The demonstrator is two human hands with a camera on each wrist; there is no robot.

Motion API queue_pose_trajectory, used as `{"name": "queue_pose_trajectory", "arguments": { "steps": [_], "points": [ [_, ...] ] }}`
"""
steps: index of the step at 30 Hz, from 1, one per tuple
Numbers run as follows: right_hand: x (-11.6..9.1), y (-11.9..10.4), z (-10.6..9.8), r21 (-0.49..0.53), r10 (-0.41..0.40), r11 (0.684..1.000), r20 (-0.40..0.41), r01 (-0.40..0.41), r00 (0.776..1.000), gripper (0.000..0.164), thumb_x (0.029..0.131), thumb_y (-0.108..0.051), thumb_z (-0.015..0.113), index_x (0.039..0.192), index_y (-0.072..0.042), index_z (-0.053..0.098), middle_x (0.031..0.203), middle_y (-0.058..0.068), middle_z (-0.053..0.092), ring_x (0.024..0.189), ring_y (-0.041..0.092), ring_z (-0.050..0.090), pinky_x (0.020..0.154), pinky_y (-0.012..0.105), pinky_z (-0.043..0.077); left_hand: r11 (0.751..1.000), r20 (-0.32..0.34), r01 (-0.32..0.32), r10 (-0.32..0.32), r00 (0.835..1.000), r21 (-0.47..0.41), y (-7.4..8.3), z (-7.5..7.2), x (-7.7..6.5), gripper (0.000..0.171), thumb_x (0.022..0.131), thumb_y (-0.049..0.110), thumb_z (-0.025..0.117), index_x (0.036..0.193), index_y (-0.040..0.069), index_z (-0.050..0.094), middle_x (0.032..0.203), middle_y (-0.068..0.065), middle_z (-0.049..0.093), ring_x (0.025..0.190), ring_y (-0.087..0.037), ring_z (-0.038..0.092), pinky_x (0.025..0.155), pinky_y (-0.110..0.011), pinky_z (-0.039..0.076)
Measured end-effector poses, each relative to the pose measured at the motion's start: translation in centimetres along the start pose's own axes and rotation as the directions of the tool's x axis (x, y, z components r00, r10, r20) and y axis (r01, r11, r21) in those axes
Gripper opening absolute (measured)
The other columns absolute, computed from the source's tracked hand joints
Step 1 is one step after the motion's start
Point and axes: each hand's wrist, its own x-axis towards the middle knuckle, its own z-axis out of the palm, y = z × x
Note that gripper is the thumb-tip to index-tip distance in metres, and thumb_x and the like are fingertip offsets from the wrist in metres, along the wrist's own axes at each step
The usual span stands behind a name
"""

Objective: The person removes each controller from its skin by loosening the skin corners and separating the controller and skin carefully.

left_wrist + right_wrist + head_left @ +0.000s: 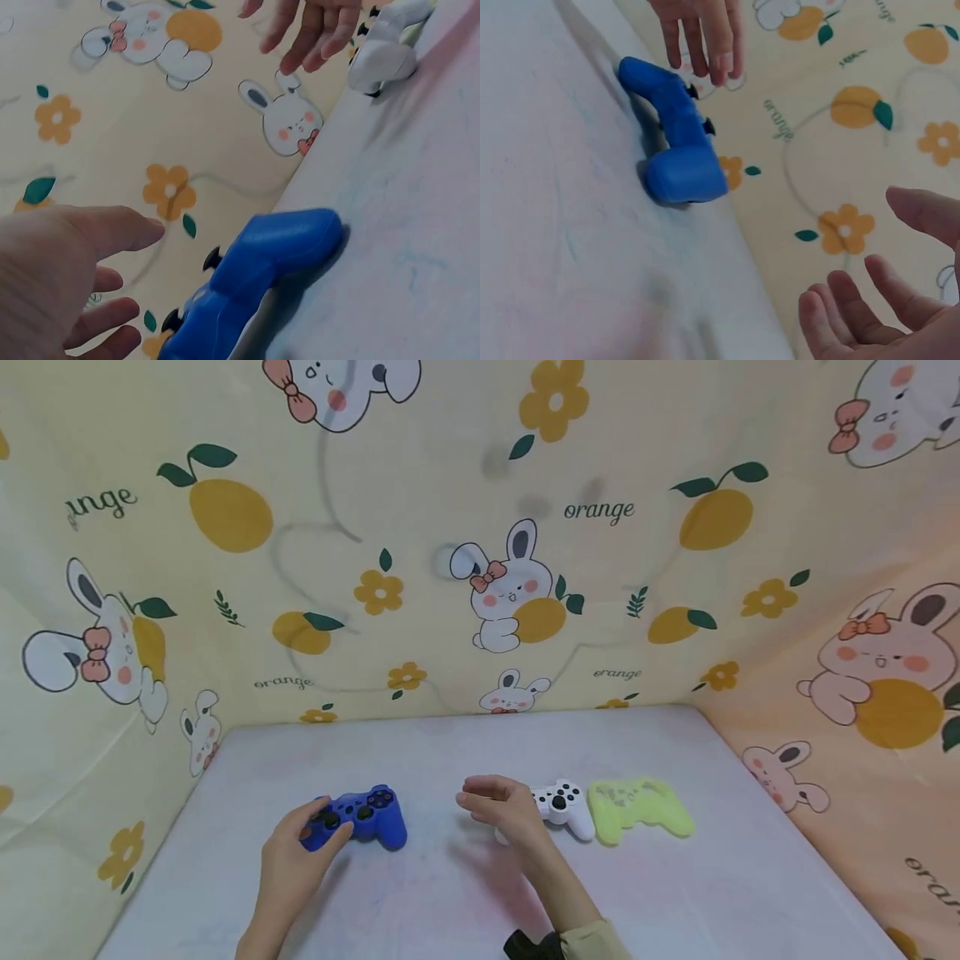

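A blue game controller (358, 817) lies on the white table. Over its left part hovers my left hand (294, 852), its thumb and fingers spread; in the left wrist view the left hand (67, 277) shows a gap from the controller (255, 262). My right hand (506, 810) is held above the table in front of a white game controller (562, 806), hiding its left part. In the right wrist view the fingers of the right hand (885, 307) are parted, with nothing between them. Next to the white controller is a yellow-green controller-shaped piece (641, 810).
The white tabletop (420, 910) reaches back to a cloth backdrop (420, 635) printed with rabbits and oranges. More printed cloth rises along the left and right sides. A black band (534, 946) sits at the right wrist, by a beige sleeve (596, 941).
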Motion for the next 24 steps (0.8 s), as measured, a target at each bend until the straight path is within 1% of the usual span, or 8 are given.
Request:
{"name": "queue_pose_trajectory", "arguments": {
  "steps": [3,7,11,13,16,17,19,24],
  "points": [
    [0.9,0.6,0.7,0.006,0.004,1.0,0.013,-0.004,1.0,0.046,0.084,-0.021,0.08,0.121,0.001,0.064,0.118,0.015,0.065,0.1,0.022,0.066,0.09,0.04,0.051,0.999,-0.003,0.037,-0.037,0.999,0.008,-0.6,-0.6,0.2,0.057,0.086,0.025,0.079,0.133,0.001,0.057,0.133,-0.022,0.054,0.122,-0.038,0.049,0.095,-0.052,0.044],
    [2.2,1.5,1.8,-0.008,-0.003,1.0,0.038,0.003,0.999,0.045,0.083,-0.019,0.081,0.121,0.0,0.065,0.116,0.013,0.066,0.099,0.021,0.066,0.088,0.04,0.052,0.995,0.005,0.096,-0.096,0.995,0.0,-1.2,-1.4,0.6,0.062,0.087,0.03,0.077,0.137,0.0,0.053,0.136,-0.023,0.051,0.124,-0.039,0.047,0.097,-0.053,0.042],
    [3.4,2.4,3.0,-0.028,-0.026,0.999,0.058,0.028,0.998,0.041,0.084,-0.014,0.08,0.119,0.001,0.066,0.113,0.014,0.068,0.096,0.021,0.067,0.085,0.04,0.053,0.988,0.042,0.151,-0.15,0.988,-0.036,-2.1,-2.1,1.2,0.067,0.088,0.036,0.076,0.14,0.001,0.051,0.141,-0.022,0.049,0.127,-0.039,0.045,0.099,-0.052,0.042],
    [3.8,2.9,3.5,-0.028,-0.032,0.999,0.064,0.034,0.997,0.039,0.084,-0.011,0.078,0.119,0.002,0.066,0.111,0.015,0.068,0.094,0.021,0.068,0.085,0.041,0.054,0.98,0.08,0.192,-0.188,0.979,-0.043,-2.6,-2.4,1.6,0.07,0.088,0.04,0.074,0.141,0.002,0.05,0.143,-0.022,0.046,0.129,-0.04,0.043,0.1,-0.051,0.042],
    [4.1,3.5,4.4,-0.014,-0.017,1.0,0.069,0.018,0.997,0.038,0.084,-0.009,0.078,0.118,0.004,0.067,0.109,0.016,0.069,0.092,0.022,0.068,0.084,0.042,0.054,0.963,0.137,0.265,-0.257,0.957,-0.049,-3.4,-2.7,2.0,0.076,0.088,0.047,0.071,0.144,0.003,0.047,0.144,-0.025,0.044,0.129,-0.042,0.043,0.1,-0.051,0.042],
    [4.1,3.7,4.7,-0.008,-0.01,1.0,0.067,0.01,0.998,0.037,0.084,-0.009,0.078,0.117,0.005,0.067,0.108,0.016,0.069,0.091,0.022,0.068,0.083,0.042,0.054,0.957,0.146,0.286,-0.276,0.95,-0.048,-3.7,-2.8,2.1,0.077,0.088,0.049,0.071,0.145,0.003,0.047,0.144,-0.025,0.045,0.129,-0.042,0.044,0.099,-0.051,0.042],
    [4.0,4.0,5.3,-0.007,0.005,1.0,0.066,-0.004,0.998,0.037,0.083,-0.009,0.079,0.116,0.004,0.068,0.108,0.015,0.07,0.09,0.021,0.069,0.082,0.041,0.055,0.95,0.142,0.308,-0.299,0.944,-0.048,-4.2,-2.7,2.3,0.075,0.089,0.048,0.07,0.144,0.002,0.047,0.142,-0.024,0.048,0.127,-0.041,0.047,0.098,-0.05,0.044],
    [4.0,4.8,6.3,-0.002,0.002,1.0,0.056,-0.002,0.998,0.036,0.083,-0.004,0.076,0.116,0.007,0.067,0.107,0.018,0.069,0.088,0.021,0.068,0.079,0.043,0.055,0.951,0.076,0.307,-0.303,0.95,-0.042,-5.2,-2.0,2.4,0.063,0.092,0.04,0.069,0.139,0.001,0.054,0.132,-0.019,0.058,0.118,-0.035,0.057,0.095,-0.046,0.046]
  ]
}}
